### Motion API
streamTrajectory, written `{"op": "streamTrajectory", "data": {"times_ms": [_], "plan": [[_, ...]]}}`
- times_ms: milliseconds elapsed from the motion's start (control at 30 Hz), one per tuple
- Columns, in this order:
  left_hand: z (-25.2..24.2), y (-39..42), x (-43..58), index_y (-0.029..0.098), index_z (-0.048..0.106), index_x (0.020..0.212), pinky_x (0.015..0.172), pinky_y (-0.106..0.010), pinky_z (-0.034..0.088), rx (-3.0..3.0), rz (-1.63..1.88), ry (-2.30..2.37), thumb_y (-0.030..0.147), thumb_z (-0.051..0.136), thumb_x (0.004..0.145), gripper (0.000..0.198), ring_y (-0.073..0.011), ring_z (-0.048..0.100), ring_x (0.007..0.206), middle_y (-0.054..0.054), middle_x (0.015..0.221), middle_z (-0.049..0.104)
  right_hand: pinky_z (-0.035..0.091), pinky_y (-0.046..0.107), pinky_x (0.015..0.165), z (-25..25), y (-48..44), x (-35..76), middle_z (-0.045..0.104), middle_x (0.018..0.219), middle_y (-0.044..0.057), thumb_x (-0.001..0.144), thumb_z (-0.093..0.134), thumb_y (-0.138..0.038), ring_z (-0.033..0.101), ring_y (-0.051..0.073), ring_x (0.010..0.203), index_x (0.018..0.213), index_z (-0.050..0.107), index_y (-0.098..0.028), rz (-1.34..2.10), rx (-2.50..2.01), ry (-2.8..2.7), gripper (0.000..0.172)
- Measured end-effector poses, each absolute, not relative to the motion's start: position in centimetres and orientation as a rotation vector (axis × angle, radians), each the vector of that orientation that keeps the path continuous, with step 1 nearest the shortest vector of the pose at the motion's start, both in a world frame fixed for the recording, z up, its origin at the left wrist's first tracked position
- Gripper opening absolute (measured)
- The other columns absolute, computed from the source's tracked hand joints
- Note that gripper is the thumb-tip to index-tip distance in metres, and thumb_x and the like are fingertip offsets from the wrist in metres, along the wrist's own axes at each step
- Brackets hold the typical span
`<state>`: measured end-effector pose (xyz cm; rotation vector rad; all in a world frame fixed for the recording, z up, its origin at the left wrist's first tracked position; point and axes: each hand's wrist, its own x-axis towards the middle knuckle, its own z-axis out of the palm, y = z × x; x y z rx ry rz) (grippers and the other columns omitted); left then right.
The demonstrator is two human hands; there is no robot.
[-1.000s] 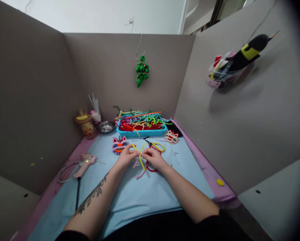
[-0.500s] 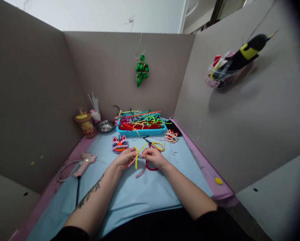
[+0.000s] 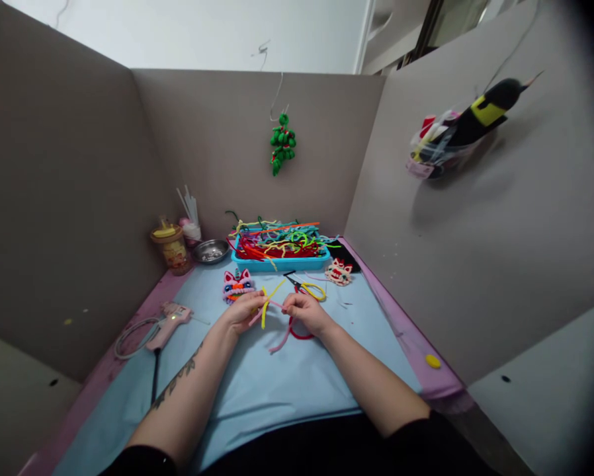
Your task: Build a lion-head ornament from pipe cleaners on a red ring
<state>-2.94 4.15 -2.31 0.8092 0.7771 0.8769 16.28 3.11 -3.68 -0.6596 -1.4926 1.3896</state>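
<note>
A: Head view. What is held?

B: A yellow pipe cleaner (image 3: 266, 309) is pinched between thumb and curled fingertips of the left hand (image 3: 241, 312). A pink pipe cleaner (image 3: 278, 342) is pinched the same way by the right hand (image 3: 305, 312), and a short pink span is stretched between the two hands. A red pipe cleaner (image 3: 297, 335) is looped under the right hand; whether it is gripped cannot be told.

A: Where is the bundle kept?

B: Just above the blue mat (image 3: 277, 390), mid-table, with the pink tail lying on the mat. Scissors (image 3: 311, 289) are noted just behind the right hand, and a pink cat-face figure (image 3: 236, 284) just behind the left.

A: What has changed in the last second?

B: The long yellow tail, seen hanging toward the right hand a second ago, has been drawn over to the left hand and now shows shorter. The hands have been brought slightly closer together and a little farther from the body.

A: Reading of that?

B: The yellow strand is judged to be in the middle of being wound about the pink one; the wrap is not yet tight.

A: Surroundings?

B: A blue tray (image 3: 277, 265) of mixed strands at the back, and a glue gun (image 3: 170, 317) well to the left, untouched.
</note>
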Motion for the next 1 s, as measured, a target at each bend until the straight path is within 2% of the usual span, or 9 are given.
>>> {"op": "streamTrajectory", "data": {"times_ms": [267, 467, 600, 667, 733, 867, 1000], "plan": [[-2.7, 4.6, -3.5, 0.013, 0.053, 0.074, 0.042, -0.017, 0.041, 0.833, 0.857, 0.752, 0.020, 0.069, 0.065, 0.019, -0.0055, 0.047, 0.039, 0.004, 0.050, 0.052, 0.039, 0.025, 0.062, -4.1, 3.3, 16.6, 0.060, 0.064, 0.000, 0.065, 0.070, -0.044, 0.052, 0.012, 0.061, 0.074, 0.066, -0.016, 1.487, -0.702, -1.460, 0.030], [-2.3, 4.5, -3.6, 0.012, 0.054, 0.076, 0.039, -0.016, 0.035, 0.891, 0.828, 0.748, 0.022, 0.071, 0.064, 0.023, -0.0037, 0.043, 0.036, 0.004, 0.051, 0.054, 0.040, 0.024, 0.062, -4.3, 3.5, 16.5, 0.061, 0.065, 0.000, 0.065, 0.071, -0.041, 0.053, 0.012, 0.063, 0.067, 0.064, -0.015, 1.422, -0.749, -1.509, 0.026], [-1.8, 4.2, -3.4, 0.013, 0.053, 0.087, 0.044, -0.016, 0.035, 0.985, 0.947, 0.823, 0.022, 0.074, 0.059, 0.036, -0.0059, 0.051, 0.045, 0.002, 0.059, 0.059, 0.043, 0.027, 0.070, -4.7, 3.7, 16.5, 0.065, 0.091, 0.007, 0.070, 0.064, -0.049, 0.058, 0.017, 0.084, 0.099, 0.063, -0.018, 1.418, -0.737, -1.538, 0.043], [-1.7, 4.1, -3.2, 0.014, 0.050, 0.091, 0.044, -0.015, 0.033, 1.068, 1.010, 0.895, 0.023, 0.074, 0.060, 0.041, -0.0060, 0.050, 0.045, 0.003, 0.058, 0.059, 0.043, 0.028, 0.072, -4.9, 3.9, 16.4, 0.064, 0.099, 0.008, 0.072, 0.061, -0.052, 0.058, 0.018, 0.089, 0.106, 0.060, -0.018, 1.368, -0.752, -1.558, 0.048], [-1.7, 3.9, -2.9, 0.015, 0.048, 0.092, 0.044, -0.016, 0.031, 1.160, 1.030, 0.958, 0.025, 0.074, 0.060, 0.043, -0.0067, 0.050, 0.044, 0.004, 0.056, 0.058, 0.043, 0.028, 0.070, -5.2, 3.9, 16.1, 0.065, 0.092, 0.007, 0.072, 0.062, -0.050, 0.059, 0.017, 0.081, 0.098, 0.063, -0.017, 1.323, -0.797, -1.586, 0.042], [-2.4, 3.9, -2.2, 0.017, 0.044, 0.098, 0.053, -0.021, 0.040, 1.226, 1.051, 1.002, 0.031, 0.074, 0.060, 0.050, -0.0120, 0.058, 0.057, 0.000, 0.066, 0.062, 0.040, 0.025, 0.060, -5.4, 3.7, 15.5, 0.062, 0.065, 0.001, 0.071, 0.064, -0.044, 0.053, 0.012, 0.060, 0.074, 0.065, -0.014, 1.277, -0.862, -1.644, 0.030], [-2.3, 4.2, -2.1, 0.020, 0.043, 0.099, 0.063, -0.024, 0.044, 1.074, 1.480, 1.171, 0.046, 0.070, 0.061, 0.054, -0.0150, 0.061, 0.076, -0.004, 0.087, 0.061, 0.039, 0.024, 0.058, -5.1, 3.6, 15.5, 0.058, 0.060, 0.000, 0.071, 0.063, -0.041, 0.050, 0.011, 0.057, 0.068, 0.063, -0.014, 1.211, -0.912, -1.538, 0.027]]}}
